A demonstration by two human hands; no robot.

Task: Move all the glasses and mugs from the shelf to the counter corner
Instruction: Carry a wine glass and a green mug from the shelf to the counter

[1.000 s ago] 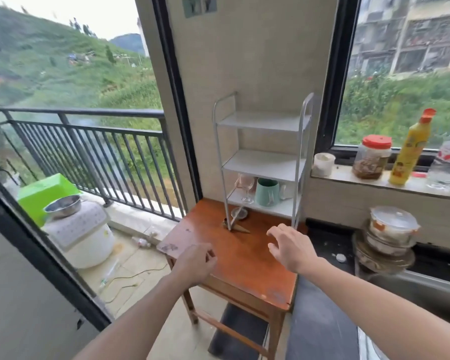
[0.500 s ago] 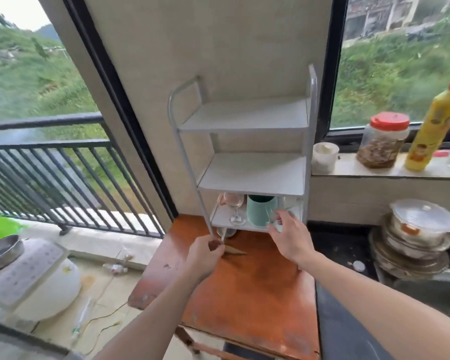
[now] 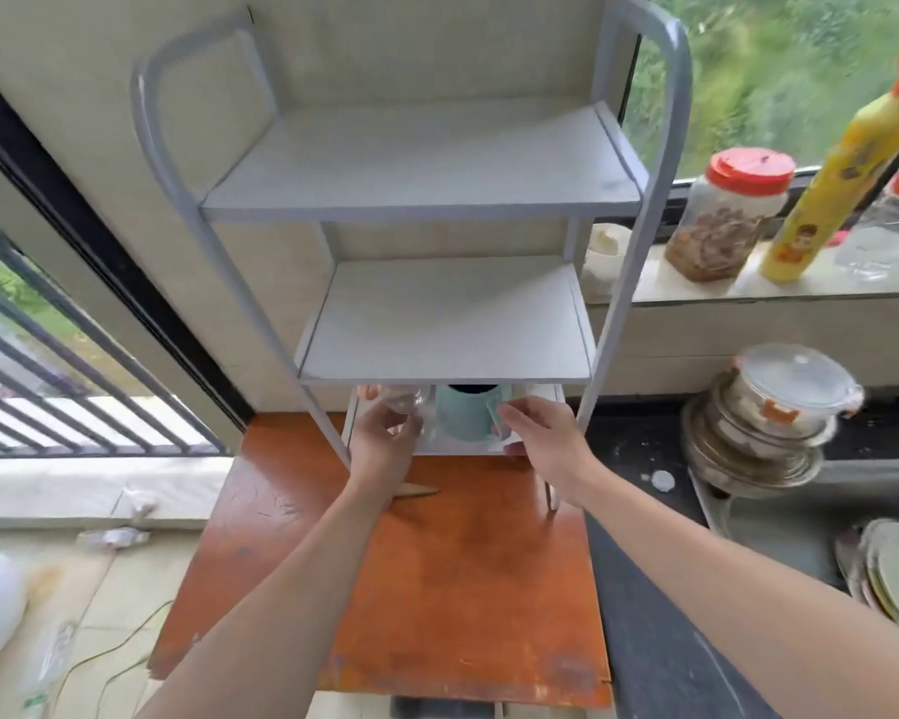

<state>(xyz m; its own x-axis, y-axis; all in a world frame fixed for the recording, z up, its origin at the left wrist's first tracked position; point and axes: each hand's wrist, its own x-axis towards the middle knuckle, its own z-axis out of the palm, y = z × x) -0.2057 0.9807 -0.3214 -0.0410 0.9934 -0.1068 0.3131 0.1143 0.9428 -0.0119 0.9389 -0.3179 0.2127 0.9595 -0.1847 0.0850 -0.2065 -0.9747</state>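
Observation:
A grey three-tier shelf (image 3: 437,324) stands on a small orange-brown table (image 3: 463,589). On its bottom tier are a clear wine glass (image 3: 411,402) on the left and a pale green mug (image 3: 463,420) beside it. My left hand (image 3: 385,438) is wrapped around the wine glass. The fingers of my right hand (image 3: 541,438) pinch the mug's handle. The middle tier hides the upper part of both items. The two upper tiers hold nothing.
A windowsill at right carries a red-lidded jar (image 3: 727,215), a yellow bottle (image 3: 842,163), a clear bottle (image 3: 888,220) and a small white cup (image 3: 605,251). Stacked lidded bowls (image 3: 779,407) sit on the dark counter (image 3: 644,640). A balcony railing (image 3: 48,386) is at left.
The view has come closer to the shelf. Both hands have reached into the bottom tier: the left has closed on the wine glass, the right on the mug's handle.

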